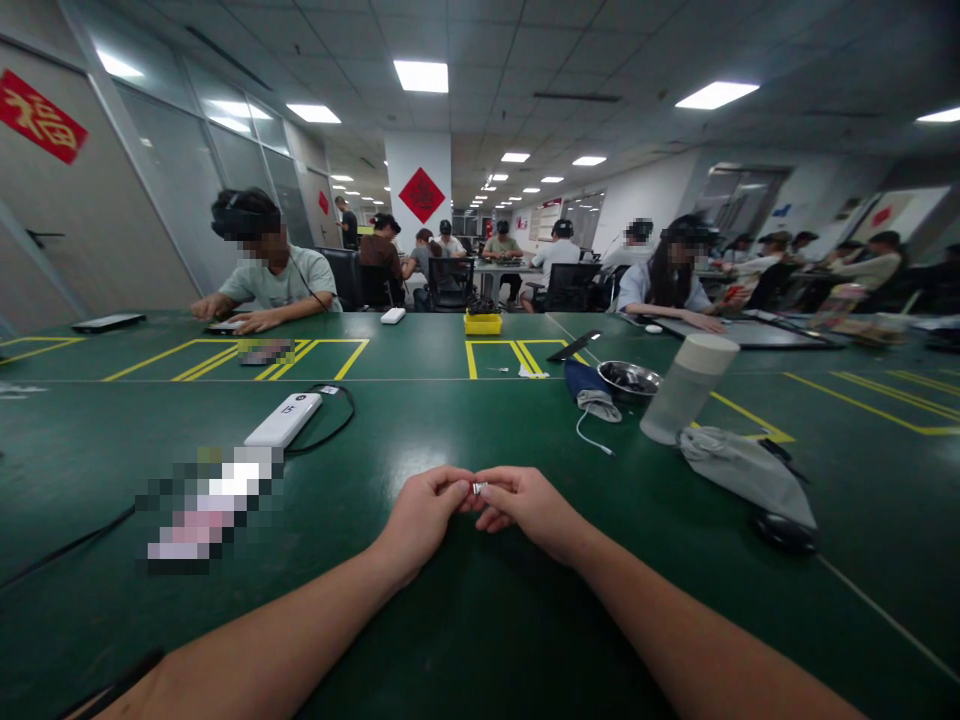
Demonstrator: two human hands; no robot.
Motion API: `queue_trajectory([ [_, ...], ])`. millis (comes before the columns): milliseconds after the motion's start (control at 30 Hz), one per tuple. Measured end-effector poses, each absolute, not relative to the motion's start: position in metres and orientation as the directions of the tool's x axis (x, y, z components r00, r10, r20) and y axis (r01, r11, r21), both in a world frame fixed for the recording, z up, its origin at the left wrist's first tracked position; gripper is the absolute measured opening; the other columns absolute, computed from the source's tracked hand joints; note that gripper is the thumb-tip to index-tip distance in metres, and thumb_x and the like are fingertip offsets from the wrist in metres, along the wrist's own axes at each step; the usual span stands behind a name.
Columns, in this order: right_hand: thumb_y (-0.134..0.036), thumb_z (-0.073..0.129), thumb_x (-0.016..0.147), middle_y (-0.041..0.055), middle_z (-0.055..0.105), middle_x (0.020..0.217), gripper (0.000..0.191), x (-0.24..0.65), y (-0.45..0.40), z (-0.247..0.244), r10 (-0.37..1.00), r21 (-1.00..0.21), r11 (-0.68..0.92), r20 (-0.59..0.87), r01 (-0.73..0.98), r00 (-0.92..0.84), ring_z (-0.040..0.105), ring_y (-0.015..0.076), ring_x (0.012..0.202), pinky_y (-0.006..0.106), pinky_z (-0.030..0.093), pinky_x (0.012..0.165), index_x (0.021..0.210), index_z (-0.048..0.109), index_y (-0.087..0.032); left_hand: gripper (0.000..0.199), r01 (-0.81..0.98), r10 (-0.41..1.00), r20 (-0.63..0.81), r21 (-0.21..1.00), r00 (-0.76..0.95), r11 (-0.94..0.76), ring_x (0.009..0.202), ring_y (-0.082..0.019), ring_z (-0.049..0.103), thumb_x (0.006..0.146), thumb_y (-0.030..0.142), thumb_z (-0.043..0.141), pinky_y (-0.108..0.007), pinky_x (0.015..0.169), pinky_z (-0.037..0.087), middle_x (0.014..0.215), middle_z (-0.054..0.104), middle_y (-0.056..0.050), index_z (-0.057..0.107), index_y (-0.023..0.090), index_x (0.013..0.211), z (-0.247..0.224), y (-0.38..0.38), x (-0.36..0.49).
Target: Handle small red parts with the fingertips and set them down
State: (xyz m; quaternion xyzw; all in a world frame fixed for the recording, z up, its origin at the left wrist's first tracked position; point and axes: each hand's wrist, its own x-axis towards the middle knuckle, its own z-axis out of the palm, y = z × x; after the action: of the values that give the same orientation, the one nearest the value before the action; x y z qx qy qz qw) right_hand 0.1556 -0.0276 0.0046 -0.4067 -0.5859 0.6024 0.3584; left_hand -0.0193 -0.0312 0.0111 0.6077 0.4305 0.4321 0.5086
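Note:
My left hand (421,522) and my right hand (529,505) meet over the green table (360,640), low in the middle of the view. Between their fingertips is a small silvery metal piece (478,488), pinched from both sides. The fingers of both hands are closed around it, and they hide most of its shape. Nearest on the left lies a white power bank (285,420) marked 15, with a black cable.
A pixelated item (214,510) lies at left. At right are a metal bowl (628,378), a blue pouch (585,385), a cloudy bottle (690,388), a grey bag (742,470) and a black mouse (784,530). A yellow box (482,323) and seated people are beyond.

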Motion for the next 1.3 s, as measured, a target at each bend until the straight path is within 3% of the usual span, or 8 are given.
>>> queue_trajectory([
  [433,-0.035,0.060,0.081,0.0088,0.069,0.091,0.034,0.1564,-0.0295,0.0075,0.905,-0.997,-0.054,-0.073,0.058,-0.418,0.067,0.0138,0.068,0.025,0.051,0.061,0.107,0.061,-0.015,0.020,0.059,0.966,0.050,0.996,0.252,-0.067,0.070,-0.014,0.062,0.077,0.017,0.052,-0.025,0.068,0.047,0.074,0.068,-0.003,0.068,0.015,0.089,0.0105,-0.0322,-0.0171],
  [1300,-0.032,0.059,0.082,0.0092,0.069,0.091,0.033,0.1562,-0.0286,0.0059,0.901,-0.996,-0.059,-0.079,0.061,-0.426,0.067,0.0139,0.068,0.025,0.051,0.062,0.110,0.059,-0.014,0.017,0.041,0.965,0.046,0.997,0.257,-0.058,0.071,-0.016,0.062,0.079,0.018,0.052,-0.027,0.070,0.048,0.075,0.067,-0.004,0.064,0.014,0.090,0.0063,-0.0298,-0.0175],
])
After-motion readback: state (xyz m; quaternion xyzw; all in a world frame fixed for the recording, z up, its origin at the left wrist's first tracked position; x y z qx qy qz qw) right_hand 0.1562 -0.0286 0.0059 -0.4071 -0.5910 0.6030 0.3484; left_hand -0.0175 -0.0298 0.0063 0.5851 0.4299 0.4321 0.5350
